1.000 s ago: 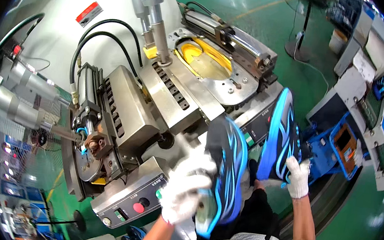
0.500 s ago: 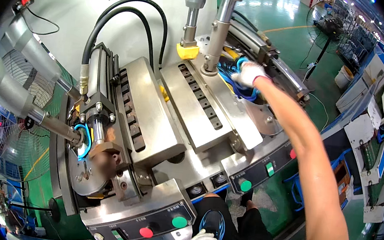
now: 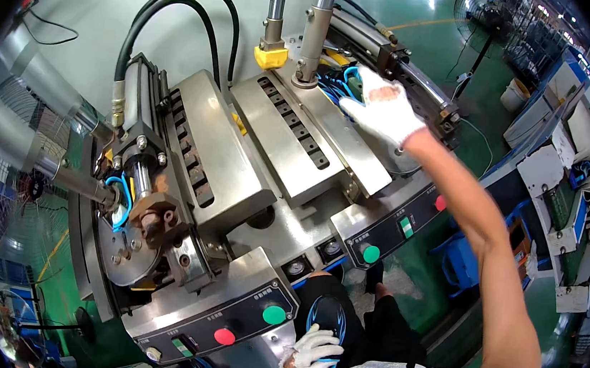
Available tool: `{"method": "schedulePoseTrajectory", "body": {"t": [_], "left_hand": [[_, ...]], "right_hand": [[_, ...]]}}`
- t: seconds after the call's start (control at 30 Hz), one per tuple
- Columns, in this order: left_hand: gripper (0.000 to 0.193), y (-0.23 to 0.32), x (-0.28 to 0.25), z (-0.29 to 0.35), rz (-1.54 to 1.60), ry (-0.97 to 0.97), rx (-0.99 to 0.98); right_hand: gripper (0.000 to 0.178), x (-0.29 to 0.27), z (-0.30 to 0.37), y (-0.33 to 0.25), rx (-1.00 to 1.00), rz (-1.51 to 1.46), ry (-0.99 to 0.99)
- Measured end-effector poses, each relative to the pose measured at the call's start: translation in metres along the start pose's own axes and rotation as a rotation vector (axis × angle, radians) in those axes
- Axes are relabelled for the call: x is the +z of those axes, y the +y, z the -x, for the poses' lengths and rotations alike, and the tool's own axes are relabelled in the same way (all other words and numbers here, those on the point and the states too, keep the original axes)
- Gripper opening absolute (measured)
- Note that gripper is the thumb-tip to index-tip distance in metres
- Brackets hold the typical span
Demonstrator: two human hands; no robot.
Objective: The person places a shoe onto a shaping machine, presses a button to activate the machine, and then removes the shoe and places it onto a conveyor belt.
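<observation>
My left hand (image 3: 305, 363), in a white glove, is wrapped across a dark shoe with blue edging (image 3: 328, 315) on my lap. My right arm reaches out to the far right station of a metal press machine (image 3: 223, 151). There my right hand (image 3: 387, 109), also gloved, has its thumb held apart from the fingers, with a dark smudge on the glove. Just beside its fingers lies a black and blue shoe (image 3: 331, 83) at the foot of a steel post (image 3: 314, 46). The hand partly hides that shoe, and no object shows in its grip.
A yellow pad (image 3: 271, 57) hangs on a rod over the machine. At the left station a blue-edged piece (image 3: 123, 202) sits under another rod. Green (image 3: 274, 315) and red (image 3: 224, 337) buttons line the front panels. A rack (image 3: 569, 206) stands at right.
My right hand has drawn back from the right-station shoe, toward me. My left hand lies farther up on the lap shoe. The whole view has shifted slightly.
</observation>
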State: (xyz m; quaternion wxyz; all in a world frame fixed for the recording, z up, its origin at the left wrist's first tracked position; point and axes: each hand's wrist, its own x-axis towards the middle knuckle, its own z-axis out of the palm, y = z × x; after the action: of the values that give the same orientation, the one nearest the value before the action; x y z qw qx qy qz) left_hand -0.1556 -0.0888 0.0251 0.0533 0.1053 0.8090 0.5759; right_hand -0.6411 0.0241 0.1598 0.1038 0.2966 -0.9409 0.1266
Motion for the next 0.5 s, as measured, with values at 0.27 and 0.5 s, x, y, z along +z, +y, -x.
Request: {"method": "schedulePoseTrajectory", "body": {"t": [0.27,0.5], "left_hand": [[0.040,0.013,0.006,0.003,-0.075,0.029,-0.025],[0.033,0.020,0.031,-0.002,-0.002,0.188,-0.048]], "right_hand": [[0.089,0.075,0.250,-0.078,-0.156,-0.152,-0.107],[0.098,0.065,0.314,-0.044,-0.006,-0.505,-0.054]]}}
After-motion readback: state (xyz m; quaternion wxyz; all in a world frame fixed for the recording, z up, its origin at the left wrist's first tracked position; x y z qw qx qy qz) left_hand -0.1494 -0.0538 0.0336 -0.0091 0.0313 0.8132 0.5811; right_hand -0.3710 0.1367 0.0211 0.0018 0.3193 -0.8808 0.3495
